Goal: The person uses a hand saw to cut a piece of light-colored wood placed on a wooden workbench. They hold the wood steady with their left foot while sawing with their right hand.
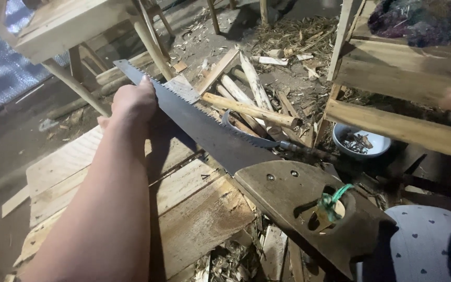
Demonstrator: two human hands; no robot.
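A dark grey blade is seen on the saw, with a brown wooden handle tied by green cord. Pale, light-brown grain is shown by the planks — and a white bowl holds dark bits. White cloth is dotted with dark hearts.

hand saw, long dark steel blade, teeth along upper edge, worn brown wooden handle with green cord tied through grip hole, lying diagonally over pale wooden boards, tip far left, handle near right
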